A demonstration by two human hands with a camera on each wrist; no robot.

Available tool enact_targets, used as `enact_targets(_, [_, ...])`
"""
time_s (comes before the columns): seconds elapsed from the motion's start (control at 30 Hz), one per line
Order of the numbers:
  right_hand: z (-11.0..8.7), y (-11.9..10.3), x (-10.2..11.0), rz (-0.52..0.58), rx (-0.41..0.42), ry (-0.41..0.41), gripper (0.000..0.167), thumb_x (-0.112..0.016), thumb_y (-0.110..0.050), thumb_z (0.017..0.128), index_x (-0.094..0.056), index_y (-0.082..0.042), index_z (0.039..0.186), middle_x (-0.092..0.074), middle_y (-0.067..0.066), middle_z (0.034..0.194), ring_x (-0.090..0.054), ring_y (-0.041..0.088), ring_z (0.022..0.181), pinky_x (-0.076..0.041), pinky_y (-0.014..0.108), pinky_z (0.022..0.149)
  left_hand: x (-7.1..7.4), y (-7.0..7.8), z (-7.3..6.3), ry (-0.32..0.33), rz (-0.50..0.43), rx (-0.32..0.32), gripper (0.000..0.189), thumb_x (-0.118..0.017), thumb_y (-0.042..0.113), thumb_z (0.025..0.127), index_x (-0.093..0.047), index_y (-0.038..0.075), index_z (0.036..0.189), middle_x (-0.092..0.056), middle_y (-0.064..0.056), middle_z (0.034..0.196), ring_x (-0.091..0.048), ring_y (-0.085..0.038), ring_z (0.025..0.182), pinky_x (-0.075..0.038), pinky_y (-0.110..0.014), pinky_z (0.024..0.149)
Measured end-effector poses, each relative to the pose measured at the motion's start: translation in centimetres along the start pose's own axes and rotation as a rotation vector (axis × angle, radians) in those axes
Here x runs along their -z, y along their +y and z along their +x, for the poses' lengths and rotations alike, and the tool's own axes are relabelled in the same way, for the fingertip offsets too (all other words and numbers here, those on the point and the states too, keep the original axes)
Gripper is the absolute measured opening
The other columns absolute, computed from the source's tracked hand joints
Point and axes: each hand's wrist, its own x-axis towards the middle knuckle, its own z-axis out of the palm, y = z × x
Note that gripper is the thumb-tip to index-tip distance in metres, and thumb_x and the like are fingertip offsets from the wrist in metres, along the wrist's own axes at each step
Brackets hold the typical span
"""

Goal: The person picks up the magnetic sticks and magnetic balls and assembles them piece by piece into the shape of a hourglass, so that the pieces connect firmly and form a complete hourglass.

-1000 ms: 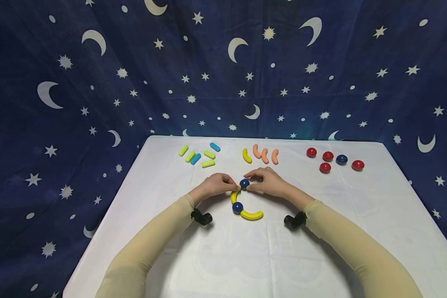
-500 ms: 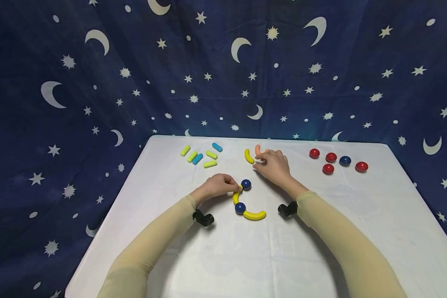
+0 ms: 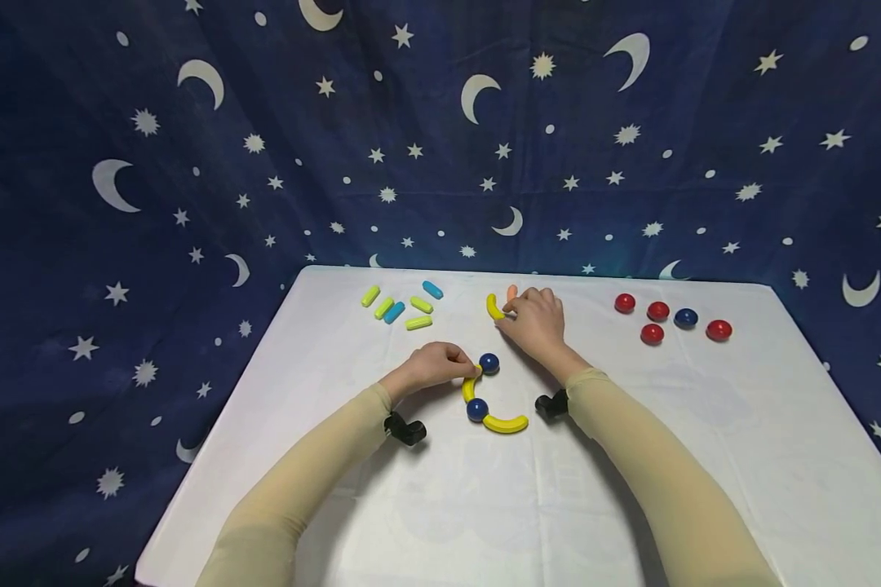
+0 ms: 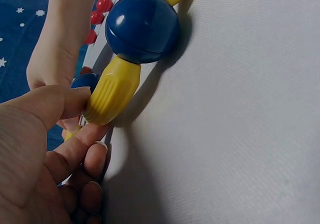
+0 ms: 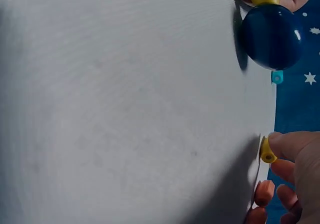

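Observation:
In the head view, my left hand point(image 3: 435, 364) pinches the upper end of a yellow curved rod point(image 3: 468, 390) between thumb and index finger. A blue ball point(image 3: 489, 364) sits at that end, and another blue ball point(image 3: 477, 410) joins the rod's lower end to a second yellow curved rod point(image 3: 506, 425). Farther back, my right hand point(image 3: 537, 324) has its thumb and index finger on a loose yellow curved rod point(image 5: 268, 150), pinching it at its near end. Orange curved rods point(image 5: 264, 193) lie beside that hand, mostly hidden by it in the head view.
Several short green point(image 3: 419, 323) and blue rods point(image 3: 394, 312) lie at the back left of the white table point(image 3: 440, 522). At the back right are several red balls point(image 3: 652, 334) and one blue ball point(image 3: 686, 318). A star-patterned dark cloth point(image 3: 411, 122) hangs behind.
My right hand has left the upper blue ball, moved back to the loose rods and now pinches the yellow one. My left hand keeps its hold on the joined rod.

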Motion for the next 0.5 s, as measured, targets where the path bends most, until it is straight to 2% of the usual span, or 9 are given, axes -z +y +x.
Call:
enact_targets(0.2, [-0.25, -0.08, -0.16, -0.048, 0.049, -0.014, 0.026, -0.078, -0.036, 0.089, -0.08, -0.013, 0.101, -0.06, 0.007, 0.1, -0.047, 0.03, 0.098, -0.034, 0.049, 0.094, 0.06, -0.01, -0.06, 0.006, 0.01, 0.006, 0.027, -0.074, 0.051, 0.089, -0.075, 0.024, 0.09, -0.069, 0.009, 0.091, -0.056, -0.013, 0.082, -0.042, -0.03, 0.074])
enact_targets(0.33, [-0.29, -0.23, -0.22, -0.063, 0.039, -0.025, 0.034, -0.077, -0.042, 0.089, -0.079, -0.012, 0.105, -0.061, 0.009, 0.102, -0.047, 0.031, 0.1, -0.034, 0.05, 0.096, 0.09, -0.07, -0.02, 0.004, 0.006, 0.013, 0.027, -0.073, 0.051, 0.089, -0.075, 0.024, 0.091, -0.069, 0.008, 0.092, -0.056, -0.014, 0.082, -0.042, -0.03, 0.074])
enact_targets(0.5, [0.21, -0.53, -0.42, -0.094, 0.022, -0.019, 0.037, -0.077, -0.046, 0.088, -0.08, -0.012, 0.104, -0.064, 0.009, 0.1, -0.048, 0.031, 0.098, -0.036, 0.05, 0.09, -0.13, -0.15, 0.14, -0.007, -0.01, 0.01, 0.026, -0.073, 0.05, 0.089, -0.076, 0.024, 0.092, -0.069, 0.008, 0.094, -0.056, -0.014, 0.084, -0.043, -0.03, 0.075])
